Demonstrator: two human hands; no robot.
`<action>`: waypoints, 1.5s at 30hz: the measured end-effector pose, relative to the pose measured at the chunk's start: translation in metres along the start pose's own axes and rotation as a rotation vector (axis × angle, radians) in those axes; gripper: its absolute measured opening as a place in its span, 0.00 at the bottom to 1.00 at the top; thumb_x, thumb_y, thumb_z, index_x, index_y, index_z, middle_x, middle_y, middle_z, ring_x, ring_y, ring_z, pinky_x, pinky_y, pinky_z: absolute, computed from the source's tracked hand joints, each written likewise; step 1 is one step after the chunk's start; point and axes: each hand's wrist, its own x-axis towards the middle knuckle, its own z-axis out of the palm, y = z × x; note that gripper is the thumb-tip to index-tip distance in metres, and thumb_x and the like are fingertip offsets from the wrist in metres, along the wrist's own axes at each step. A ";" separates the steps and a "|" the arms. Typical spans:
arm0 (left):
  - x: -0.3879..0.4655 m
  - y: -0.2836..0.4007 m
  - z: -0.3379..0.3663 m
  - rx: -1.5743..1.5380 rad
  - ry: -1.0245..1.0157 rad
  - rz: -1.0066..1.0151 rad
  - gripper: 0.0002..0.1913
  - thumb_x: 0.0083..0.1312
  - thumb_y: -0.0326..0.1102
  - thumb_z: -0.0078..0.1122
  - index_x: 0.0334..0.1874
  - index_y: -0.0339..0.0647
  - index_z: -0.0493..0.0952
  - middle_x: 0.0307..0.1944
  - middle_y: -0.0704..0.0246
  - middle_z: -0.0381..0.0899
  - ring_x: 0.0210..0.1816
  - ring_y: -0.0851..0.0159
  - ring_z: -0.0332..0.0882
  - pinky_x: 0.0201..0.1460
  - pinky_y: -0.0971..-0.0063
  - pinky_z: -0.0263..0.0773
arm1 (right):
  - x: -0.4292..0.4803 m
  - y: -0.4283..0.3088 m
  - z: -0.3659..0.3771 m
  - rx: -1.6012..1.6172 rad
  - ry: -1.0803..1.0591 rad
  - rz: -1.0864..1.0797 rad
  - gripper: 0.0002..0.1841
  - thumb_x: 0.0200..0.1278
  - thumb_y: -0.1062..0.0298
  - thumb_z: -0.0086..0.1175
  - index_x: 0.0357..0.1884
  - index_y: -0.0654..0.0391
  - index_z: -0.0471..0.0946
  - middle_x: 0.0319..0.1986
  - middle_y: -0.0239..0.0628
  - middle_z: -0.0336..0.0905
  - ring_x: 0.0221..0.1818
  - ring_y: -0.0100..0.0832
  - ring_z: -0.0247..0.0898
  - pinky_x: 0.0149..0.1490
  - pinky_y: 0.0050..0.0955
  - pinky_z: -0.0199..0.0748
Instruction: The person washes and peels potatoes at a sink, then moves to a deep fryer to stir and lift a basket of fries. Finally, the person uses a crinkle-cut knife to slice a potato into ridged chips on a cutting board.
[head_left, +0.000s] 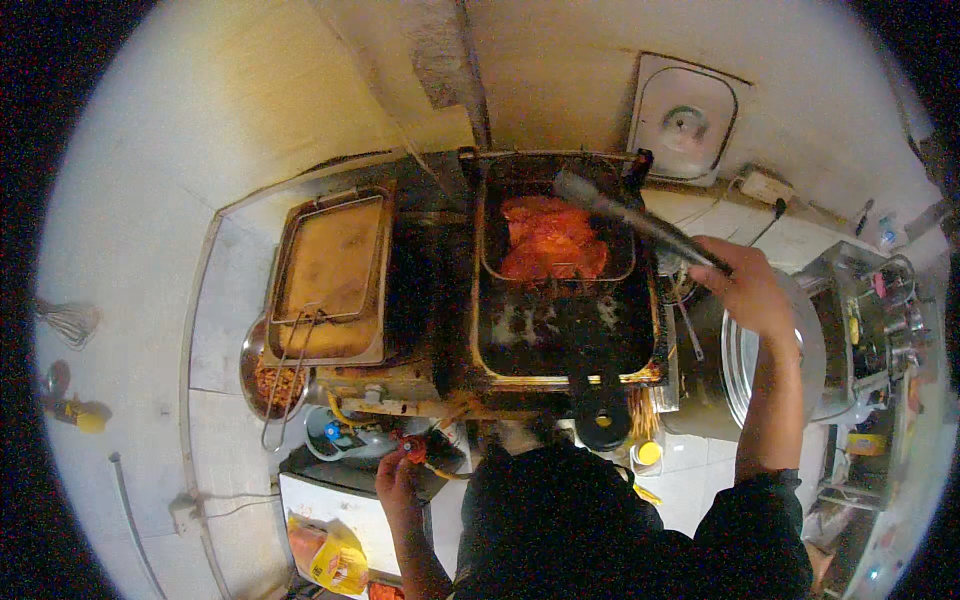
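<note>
My right hand (739, 281) grips the handle end of metal tongs (645, 221), whose far end hangs over a fryer basket. In that wire basket lie reddish-orange pieces of food (553, 240), perhaps meat. The basket sits at the back of a dark rectangular fryer vat (476, 330); its front part shows dark liquid with pale patches. My left hand (397, 480) is low at the left, its fingers on a red gas regulator (412, 448) with a hose. To the left stands a second vat (381, 352) filled with tan liquid, with a wire basket (300, 322) in it.
A bowl of brown bits (279, 382) stands beside the left vat. A large round metal pot (739, 375) is at the right, under my forearm. A metal lid (684, 120) leans on the back wall. A yellow-capped container (646, 452) and wooden skewers (643, 414) are near the vat's front.
</note>
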 end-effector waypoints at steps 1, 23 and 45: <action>-0.004 0.001 0.006 -0.018 -0.006 -0.006 0.11 0.70 0.35 0.57 0.50 0.37 0.78 0.41 0.70 0.80 0.38 0.74 0.74 0.42 0.78 0.71 | 0.000 0.001 -0.001 -0.044 -0.055 0.087 0.23 0.63 0.58 0.62 0.56 0.61 0.78 0.42 0.52 0.83 0.43 0.47 0.80 0.50 0.35 0.74; -0.100 -0.065 0.112 0.369 -0.244 0.026 0.17 0.71 0.42 0.56 0.52 0.35 0.77 0.43 0.54 0.83 0.45 0.56 0.81 0.49 0.63 0.75 | -0.042 0.043 -0.002 0.190 -0.158 0.100 0.21 0.67 0.62 0.59 0.59 0.60 0.78 0.52 0.51 0.81 0.54 0.44 0.77 0.59 0.36 0.72; -0.219 -0.138 -0.045 0.495 -0.139 0.158 0.21 0.66 0.46 0.57 0.56 0.39 0.74 0.44 0.51 0.81 0.46 0.42 0.80 0.48 0.49 0.76 | -0.229 -0.331 0.163 0.279 -0.740 -0.312 0.32 0.59 0.72 0.60 0.67 0.62 0.68 0.57 0.49 0.75 0.53 0.36 0.75 0.57 0.34 0.74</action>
